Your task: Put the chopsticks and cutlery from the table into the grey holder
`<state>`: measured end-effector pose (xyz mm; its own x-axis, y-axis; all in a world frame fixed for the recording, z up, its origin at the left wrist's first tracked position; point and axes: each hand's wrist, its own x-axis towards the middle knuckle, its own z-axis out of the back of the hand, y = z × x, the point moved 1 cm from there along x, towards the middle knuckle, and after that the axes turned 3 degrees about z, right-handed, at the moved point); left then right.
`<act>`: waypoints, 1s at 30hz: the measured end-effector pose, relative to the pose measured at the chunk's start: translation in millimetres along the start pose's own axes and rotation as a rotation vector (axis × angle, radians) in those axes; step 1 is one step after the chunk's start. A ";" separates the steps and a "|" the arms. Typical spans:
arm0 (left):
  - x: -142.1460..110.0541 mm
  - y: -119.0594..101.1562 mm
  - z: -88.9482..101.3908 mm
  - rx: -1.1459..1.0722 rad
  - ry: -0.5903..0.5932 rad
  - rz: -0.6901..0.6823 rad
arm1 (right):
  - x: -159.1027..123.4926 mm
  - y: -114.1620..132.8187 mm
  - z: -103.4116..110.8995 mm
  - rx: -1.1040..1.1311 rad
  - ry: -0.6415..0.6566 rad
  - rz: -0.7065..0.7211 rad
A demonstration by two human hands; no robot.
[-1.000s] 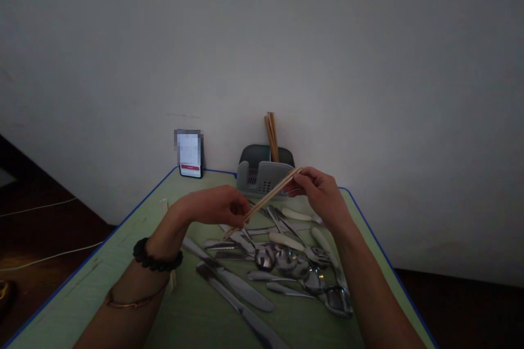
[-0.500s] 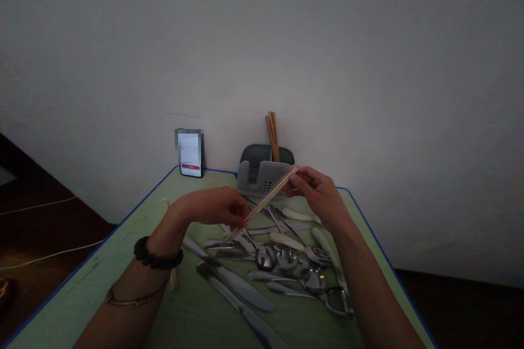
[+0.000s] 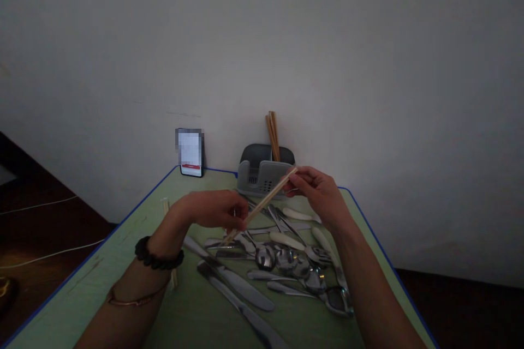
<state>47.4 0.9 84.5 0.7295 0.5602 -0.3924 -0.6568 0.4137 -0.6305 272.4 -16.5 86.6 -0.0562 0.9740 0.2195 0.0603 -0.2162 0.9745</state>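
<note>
Both my hands hold a pale pair of chopsticks [image 3: 268, 196], slanting from lower left to upper right above the cutlery. My right hand [image 3: 313, 191] pinches the upper end. Fingers of my left hand [image 3: 223, 211] are closed on the lower part, and the tips stick out below them. Under the hands lies a loose heap of metal spoons [image 3: 265, 257], knives [image 3: 245, 286] and white-handled pieces [image 3: 286, 241]. Behind my right hand stands a grey cutlery holder [image 3: 249, 179] with several brown chopsticks [image 3: 272, 136] upright in it.
A phone [image 3: 190, 154] leans on the wall at the table's back left. More pale chopsticks [image 3: 174, 278] lie on the green table [image 3: 110, 272], partly hidden under my left forearm. A blue edge borders the table, and the wall rises right behind it.
My left hand has dipped very slightly, and the lower tips of the chopsticks have shifted a little down and left. My right hand stays almost in place.
</note>
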 end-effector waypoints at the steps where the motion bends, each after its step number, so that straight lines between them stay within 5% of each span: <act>1: -0.3 -0.7 0.2 0.012 -0.003 -0.008 | -0.2 0.5 0.0 0.002 0.005 0.000; 10: 2.3 -2.1 2.6 0.050 -0.080 -0.069 | 2.0 1.6 5.9 0.009 -0.064 0.047; 17: 2.6 8.1 -0.2 -0.172 0.036 0.028 | 4.7 1.8 18.7 0.039 -0.243 0.084; 30: 2.7 8.6 -0.4 -0.221 -0.001 0.041 | 4.5 -0.9 17.9 0.036 -0.223 0.070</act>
<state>43.8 5.7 77.8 0.7030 0.5739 -0.4200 -0.6278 0.2232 -0.7457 289.9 -10.7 85.9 0.1704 0.9486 0.2669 0.0920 -0.2850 0.9541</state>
